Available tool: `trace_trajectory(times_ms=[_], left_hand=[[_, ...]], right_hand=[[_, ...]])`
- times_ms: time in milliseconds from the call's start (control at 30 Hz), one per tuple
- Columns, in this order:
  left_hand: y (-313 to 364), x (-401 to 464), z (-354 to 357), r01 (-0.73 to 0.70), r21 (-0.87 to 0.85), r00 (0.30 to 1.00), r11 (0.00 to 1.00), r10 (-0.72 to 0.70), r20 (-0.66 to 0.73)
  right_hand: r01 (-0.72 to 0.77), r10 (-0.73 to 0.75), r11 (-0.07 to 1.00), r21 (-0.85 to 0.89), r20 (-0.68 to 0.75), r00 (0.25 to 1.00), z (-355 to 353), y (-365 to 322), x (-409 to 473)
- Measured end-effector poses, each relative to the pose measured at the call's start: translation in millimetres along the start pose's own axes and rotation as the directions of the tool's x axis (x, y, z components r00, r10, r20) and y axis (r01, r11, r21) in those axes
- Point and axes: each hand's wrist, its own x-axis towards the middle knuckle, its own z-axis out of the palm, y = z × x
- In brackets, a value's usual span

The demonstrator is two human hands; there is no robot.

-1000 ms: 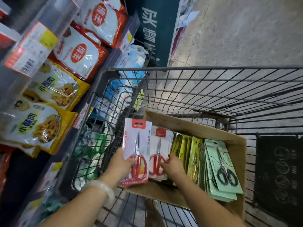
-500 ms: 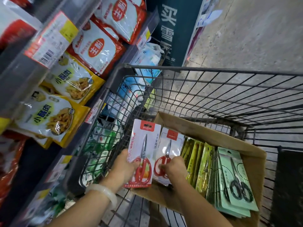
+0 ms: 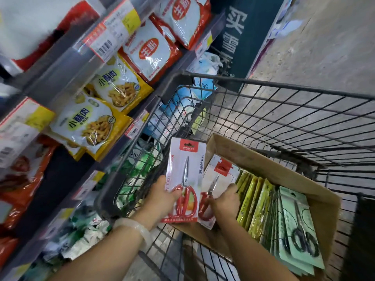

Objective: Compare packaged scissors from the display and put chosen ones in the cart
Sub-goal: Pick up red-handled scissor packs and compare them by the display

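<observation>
My left hand (image 3: 160,196) grips a white-and-red carded pack of red-handled scissors (image 3: 185,179), lifted upright above the left end of a cardboard box (image 3: 267,165) in the wire cart (image 3: 284,110). My right hand (image 3: 225,201) holds a second, smaller red-handled scissors pack (image 3: 215,179) that still stands in the box. To its right stand several yellow-green packs (image 3: 253,201) and pale green packs of black-handled scissors (image 3: 300,226).
Shelves on the left carry yellow snack bags (image 3: 95,122), red-and-white bags (image 3: 150,51) and price tags (image 3: 109,35). A dark sign with white characters (image 3: 235,37) stands beyond the cart. Grey concrete floor (image 3: 324,47) lies to the right.
My left hand has raised its scissors pack higher out of the box. My right hand stays on the second pack. The view has shifted toward the shelves.
</observation>
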Motion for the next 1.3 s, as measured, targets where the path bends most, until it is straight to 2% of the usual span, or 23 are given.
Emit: trace_trajectory(times_ms=[100,167,233,500,600,700,767,900,967,1033,1200,1300], left_hand=[[-0.3,-3.9,-0.7,-0.017,-0.050,1.000,0.999,0.017,-0.008],[0.8,-9.6,-2.9,-0.031,-0.069,0.999,0.997,0.030,-0.012],[3.2,-17.5,-6.0,-0.051,-0.085,0.998,0.995,0.049,-0.026],[13.3,-79.9,-28.9,-0.282,-0.123,0.955,0.951,0.266,-0.129],[6.0,-120.7,-44.6,-0.368,-0.171,0.925,0.914,0.341,-0.170],[-19.6,-169.0,-66.6,-0.443,-0.189,0.888,0.876,0.400,-0.227],[-51.2,-206.3,-89.7,-0.473,-0.208,0.862,0.856,0.401,-0.312],[-152.9,-290.4,-138.7,-0.497,-0.292,0.803,0.817,0.305,-0.512],[-197.9,-327.2,-154.0,-0.515,-0.370,0.779,0.773,0.243,-0.577],[-261.4,-378.4,-171.2,-0.556,-0.423,0.724,0.716,0.167,-0.670],[-415.5,-477.5,-193.4,-0.602,-0.491,0.612,0.630,-0.031,-0.790],[-491.9,-518.7,-193.0,-0.638,-0.537,0.556,0.553,-0.153,-0.817]], right_hand=[[-0.092,0.067,0.955,0.283,0.098,0.993,-9.1,5.5,0.0],[-0.178,0.119,0.925,0.335,0.190,0.974,-16.0,9.5,1.0],[-0.184,0.098,0.917,0.354,0.247,0.964,-30.2,11.3,-3.3],[0.094,-0.235,0.821,0.563,0.183,0.955,-133.4,-11.8,-69.0],[0.237,-0.405,0.753,0.614,0.148,0.902,-166.1,-42.1,-119.2],[0.327,-0.566,0.687,0.649,0.196,0.801,-177.1,-63.9,-179.9],[0.362,-0.648,0.649,0.669,0.237,0.724,-168.6,-71.3,-223.6],[0.376,-0.735,0.646,0.664,0.407,0.542,-122.9,-64.1,-322.3],[0.398,-0.740,0.668,0.628,0.507,0.441,-97.2,-56.8,-360.1],[0.450,-0.721,0.686,0.571,0.614,0.320,-63.4,-43.4,-416.5],[0.490,-0.631,0.687,0.537,0.775,0.036,13.1,-7.4,-552.9],[0.500,-0.576,0.687,0.528,0.814,-0.069,52.1,19.5,-629.3]])
